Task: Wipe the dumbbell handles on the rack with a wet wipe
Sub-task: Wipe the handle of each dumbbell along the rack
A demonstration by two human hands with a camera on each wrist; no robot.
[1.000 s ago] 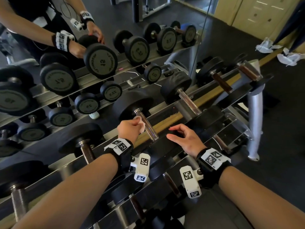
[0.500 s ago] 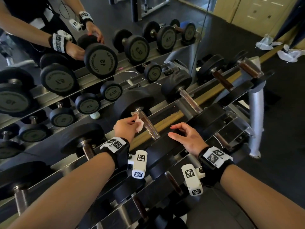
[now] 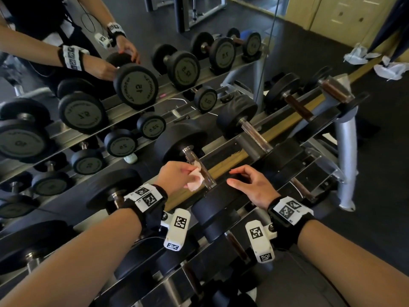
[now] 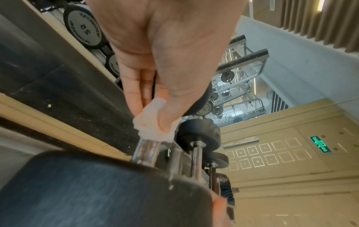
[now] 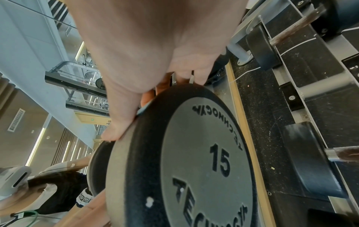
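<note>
1. On the top tier of the dumbbell rack [image 3: 285, 156], just before the mirror: a 15-marked dumbbell, its near head [image 3: 218, 196] toward the camera, its far head [image 3: 180, 140] toward the glass, its chrome handle [image 3: 200, 168] running between them.
2. Pinched between thumb and fingers of the left hand [image 3: 174, 176]: a small crumpled wet wipe [image 3: 195, 179], pressed against the left side of that handle, closer to the near head. Confirmed by the left wrist view: wipe [image 4: 153, 127] bunched at the fingertips, in contact with the bar [image 4: 145, 150].
3. Draped over the rim of the near head: the right hand [image 3: 252, 187], fingers loosely curved over the black rubber, thumb on the edge, gripping nothing tightly. Same in the right wrist view: thumb [image 5: 120, 122] along the edge of the 15 plate [image 5: 204, 153].
4. Handling, as a judgement: dumbbell heavy and rigid, cradled by the rack, unlikely to shift under a wipe; liable to roll a little about its axis, hence the steadying hand on the head. Best left on the rack, not lifted.
5. Handle hard, smooth-looking and probably slick once wet; likely better cleaned with the wipe wrapped partway round and drawn along the bar than with a fingertip dab.
6. Wipe soft, limp, very light, easily torn or dropped; worth keeping bunched in a firm pinch.
7. Further along the tier to the right: two darker dumbbell handles [image 3: 297, 108], [image 3: 334, 90], brownish, possibly rust or wear; hard to tell.
</note>
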